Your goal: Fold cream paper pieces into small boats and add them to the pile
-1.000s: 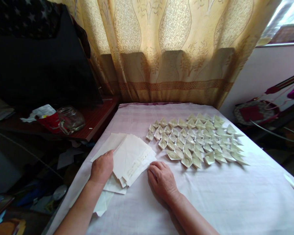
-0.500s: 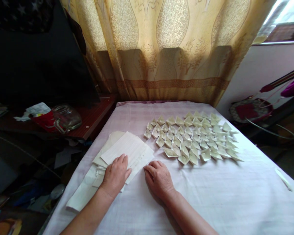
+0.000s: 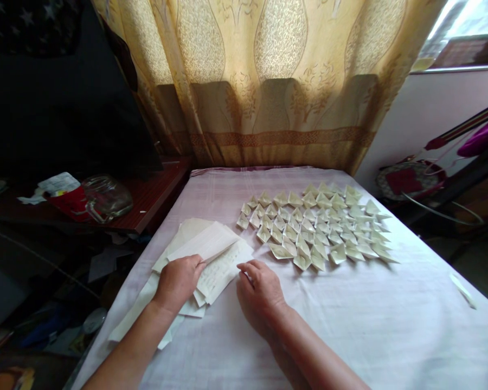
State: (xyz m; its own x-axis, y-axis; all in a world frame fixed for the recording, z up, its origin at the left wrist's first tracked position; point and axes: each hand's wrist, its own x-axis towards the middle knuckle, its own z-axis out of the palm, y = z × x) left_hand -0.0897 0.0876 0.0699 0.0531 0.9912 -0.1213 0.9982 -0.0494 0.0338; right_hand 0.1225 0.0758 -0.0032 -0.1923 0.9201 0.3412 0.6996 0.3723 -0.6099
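My left hand pinches the near edge of a sheet of paper, lifting that edge off the stack. Beneath it lies the stack of loose papers, fanned out unevenly, with faint writing on one of the sheets. Just right of the stack, my right hand hovers low over the cloth, fingers partly curled with the thumb and forefinger slightly apart and nothing between them. Beyond it, several rows of small folded paper boats stand close together.
A white cloth covers the table. On its right edge lies a thin pale strip. To the left, a glass jug and a red container stand on a dark wooden desk. A patterned curtain hangs behind.
My left hand has gone from lying flat on the papers to gripping the top sheet and raising its near edge. My right hand has risen slightly, its fingers loosening.
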